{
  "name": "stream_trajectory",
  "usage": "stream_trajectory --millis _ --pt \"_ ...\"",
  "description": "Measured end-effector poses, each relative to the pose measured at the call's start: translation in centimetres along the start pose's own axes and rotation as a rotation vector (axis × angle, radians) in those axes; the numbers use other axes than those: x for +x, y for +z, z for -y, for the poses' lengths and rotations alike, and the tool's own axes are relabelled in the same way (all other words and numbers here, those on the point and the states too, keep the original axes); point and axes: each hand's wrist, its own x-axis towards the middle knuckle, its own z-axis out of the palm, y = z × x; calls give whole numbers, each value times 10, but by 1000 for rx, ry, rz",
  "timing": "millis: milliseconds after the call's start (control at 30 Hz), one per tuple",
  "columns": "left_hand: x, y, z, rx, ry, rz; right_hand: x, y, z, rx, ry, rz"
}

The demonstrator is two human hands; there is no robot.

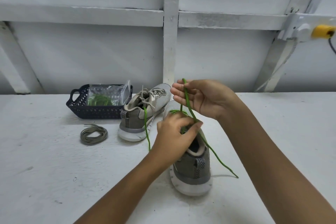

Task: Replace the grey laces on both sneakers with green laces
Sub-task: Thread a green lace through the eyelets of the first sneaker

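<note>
Left hand [174,132] pinches green lace [217,158], hiding near sneaker [190,172] eyelets; right hand [203,98] fingers relaxed, lace draped over.

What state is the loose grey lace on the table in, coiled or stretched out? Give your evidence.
Coiled: the grey lace lies in a ring of overlapping loops, tips sticking out at the far side.

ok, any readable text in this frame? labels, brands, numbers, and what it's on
No text reads clearly.
Zip bag in the basket: possible print near its top, too blurred to read.
Far sneaker: side emblem only, no letters.
Near sneaker: patterned heel tab, no letters.
</note>
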Motion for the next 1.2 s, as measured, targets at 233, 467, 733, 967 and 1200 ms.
stream_trajectory --millis 233,467,733,967,1200 --pt "33 -41 -12 -575 -241 -83 0 -30 -15 -163 15 33" --pt "86 -71 -6 -789 -523 -138 -19 -58 -27 -462 -37 94" --pt "109 -64 19 -778 -646 -172 -24 -80 -29 -395 29 86" --pt "84 -50 19 176 -420 52 -16 -89 -30 -456 -129 -151" --pt "28 -3 13 437 -129 59 -11 -85 -56 -503 -321 -338"
